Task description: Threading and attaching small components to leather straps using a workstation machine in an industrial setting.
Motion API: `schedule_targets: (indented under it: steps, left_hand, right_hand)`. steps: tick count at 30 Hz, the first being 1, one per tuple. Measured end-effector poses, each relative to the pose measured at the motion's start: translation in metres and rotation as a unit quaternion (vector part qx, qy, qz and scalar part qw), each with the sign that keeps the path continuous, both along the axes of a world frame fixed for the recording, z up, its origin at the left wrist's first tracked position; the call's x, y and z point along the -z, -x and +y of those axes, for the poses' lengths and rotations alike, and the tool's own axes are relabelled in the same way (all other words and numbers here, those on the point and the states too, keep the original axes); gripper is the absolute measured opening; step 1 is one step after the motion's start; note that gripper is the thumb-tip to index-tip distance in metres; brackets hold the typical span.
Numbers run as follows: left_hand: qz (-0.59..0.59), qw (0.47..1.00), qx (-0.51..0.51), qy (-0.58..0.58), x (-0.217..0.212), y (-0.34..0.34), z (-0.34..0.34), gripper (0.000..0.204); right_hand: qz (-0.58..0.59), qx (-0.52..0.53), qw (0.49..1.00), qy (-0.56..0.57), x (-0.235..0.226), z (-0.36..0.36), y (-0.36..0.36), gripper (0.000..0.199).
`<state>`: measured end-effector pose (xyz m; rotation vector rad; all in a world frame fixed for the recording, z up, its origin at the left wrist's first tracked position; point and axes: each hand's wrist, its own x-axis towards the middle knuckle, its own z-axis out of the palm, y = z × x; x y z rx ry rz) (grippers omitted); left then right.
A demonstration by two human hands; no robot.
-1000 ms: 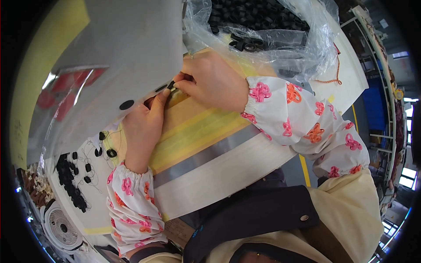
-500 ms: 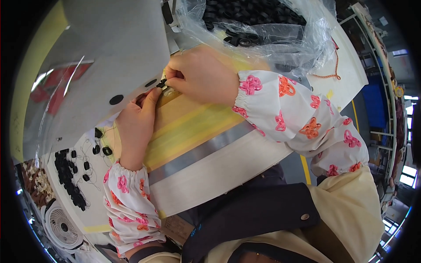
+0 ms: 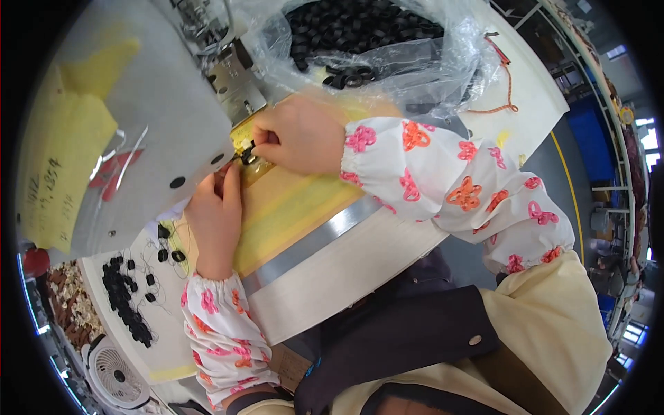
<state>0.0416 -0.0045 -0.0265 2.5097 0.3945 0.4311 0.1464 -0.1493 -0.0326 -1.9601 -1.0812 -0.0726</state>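
Observation:
Beside the needle area of a sewing machine (image 3: 155,90), a small black band (image 3: 247,153) lies between my two hands. My right hand (image 3: 302,135) is closed, its thumb and forefinger pinching the band's right side. My left hand (image 3: 216,218) pinches at the left end, with its fingertips partly hidden under the edge of the machine head. Bright metal machine parts (image 3: 235,77) stand just beyond the fingers. Under both hands runs the yellow-taped work surface (image 3: 287,207).
A clear plastic bag (image 3: 465,52) full of black bands (image 3: 360,28) stands at the far side. Several black pieces with loose threads (image 3: 121,301) are piled on the left of the table. A white fan (image 3: 119,373) is at the lower left, and an orange cord (image 3: 508,86) lies right.
The view has shifted, so the hands and bag appear further left and more of the metal machine parts shows. Both hands stay together at the black band.

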Motion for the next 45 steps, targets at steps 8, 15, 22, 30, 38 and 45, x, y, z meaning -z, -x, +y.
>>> schedule_targets:
  steps: [8, 15, 22, 30, 38, 45]
  left_hand:
    - [-0.063, 0.977, 0.203, 0.019, -0.016, 0.042, -0.031, 0.012]
    - [-0.126, 0.973, 0.172, 0.087, -0.01, 0.02, -0.009, 0.016]
    - [-0.033, 0.982, 0.17, 0.076, -0.011, 0.019, 0.0, 0.013]
    - [-0.025, 0.981, 0.102, 0.16, -0.012, 0.021, -0.002, 0.017]
    - [0.059, 0.99, 0.003, 0.128, -0.008, 0.005, -0.002, 0.023]
    - [0.084, 0.982, -0.036, 0.164, -0.007, 0.0, 0.0, 0.025]
  right_hand:
    - [0.359, -0.107, 0.92, 0.111, -0.033, -0.013, 0.015, 0.021]
    - [0.173, -0.109, 0.979, -0.015, -0.016, -0.021, 0.054, 0.012]
    - [0.082, -0.226, 0.97, -0.027, -0.024, -0.024, 0.037, 0.015]
    - [0.422, -0.193, 0.881, 0.091, -0.037, -0.001, 0.005, 0.019]
    - [-0.012, -0.096, 0.995, -0.034, 0.0, -0.003, 0.01, 0.013]
    - [-0.019, -0.036, 0.999, -0.033, 0.001, 0.004, 0.012, 0.01]
